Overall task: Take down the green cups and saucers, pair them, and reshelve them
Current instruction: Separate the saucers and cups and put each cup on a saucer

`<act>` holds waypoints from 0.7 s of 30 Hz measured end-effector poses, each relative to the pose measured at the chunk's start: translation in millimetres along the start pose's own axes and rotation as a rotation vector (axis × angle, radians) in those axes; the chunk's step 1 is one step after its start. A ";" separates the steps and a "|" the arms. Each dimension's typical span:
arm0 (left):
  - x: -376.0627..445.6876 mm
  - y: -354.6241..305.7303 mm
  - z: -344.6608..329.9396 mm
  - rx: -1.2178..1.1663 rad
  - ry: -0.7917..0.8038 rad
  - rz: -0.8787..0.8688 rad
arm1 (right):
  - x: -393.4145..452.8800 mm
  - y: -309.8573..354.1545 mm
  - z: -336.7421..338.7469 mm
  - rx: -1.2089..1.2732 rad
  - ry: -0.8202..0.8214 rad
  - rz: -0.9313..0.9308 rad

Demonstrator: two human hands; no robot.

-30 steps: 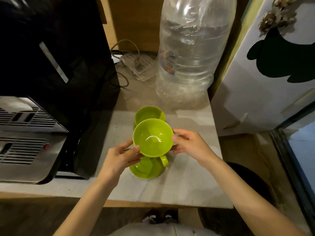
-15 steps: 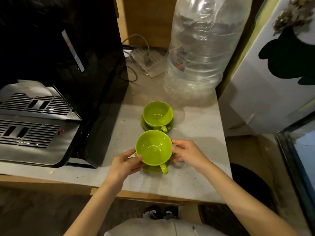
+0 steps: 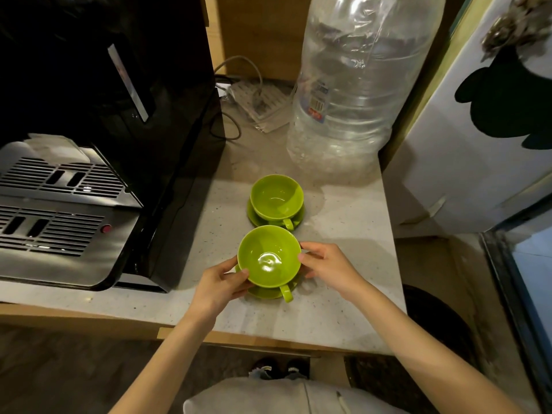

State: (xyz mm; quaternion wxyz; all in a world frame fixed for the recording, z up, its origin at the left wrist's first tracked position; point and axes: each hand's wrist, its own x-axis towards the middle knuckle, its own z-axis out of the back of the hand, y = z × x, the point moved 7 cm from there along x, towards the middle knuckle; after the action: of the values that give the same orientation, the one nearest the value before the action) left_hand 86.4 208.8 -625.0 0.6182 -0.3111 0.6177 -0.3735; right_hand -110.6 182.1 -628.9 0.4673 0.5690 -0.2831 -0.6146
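Two green cups stand on green saucers on the pale countertop (image 3: 343,234). The far cup (image 3: 276,197) sits on its saucer (image 3: 254,216) with its handle pointing toward me. The near cup (image 3: 268,255) rests on the near saucer (image 3: 265,292), handle toward me. My left hand (image 3: 221,285) grips the near cup's left side and the saucer edge. My right hand (image 3: 327,268) holds the cup's right rim with fingertips. Most of the near saucer is hidden under the cup.
A black coffee machine (image 3: 89,144) with a metal drip tray fills the left. A big clear water bottle (image 3: 352,85) stands behind the cups, with a power strip (image 3: 260,103) and cable beside it. A white fridge (image 3: 478,144) is at the right.
The near cup came down from the air onto its saucer near the front edge. The far pair has become fully visible. Both hands stay on the near cup.
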 end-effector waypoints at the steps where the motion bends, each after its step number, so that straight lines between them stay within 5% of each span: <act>1: -0.2 -0.6 -0.1 0.010 0.004 0.001 | 0.5 -0.3 0.1 0.000 0.001 -0.006; 10: 12.3 -6.4 35.4 0.272 0.018 0.177 | 10.6 -8.4 26.7 0.033 -0.013 -0.197; 14: 20.4 5.2 38.3 0.377 0.101 0.293 | 5.9 -17.6 22.1 -0.053 0.146 -0.367; 21: 31.0 10.3 21.8 0.312 0.259 0.288 | 14.2 -19.4 4.1 -0.089 0.226 -0.383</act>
State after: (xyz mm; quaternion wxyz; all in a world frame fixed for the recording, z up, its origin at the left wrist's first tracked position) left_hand 107.6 186.3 -649.2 0.6214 -0.0702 0.6644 -0.4092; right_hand -118.2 176.5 -651.3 0.3956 0.6565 -0.0883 -0.6362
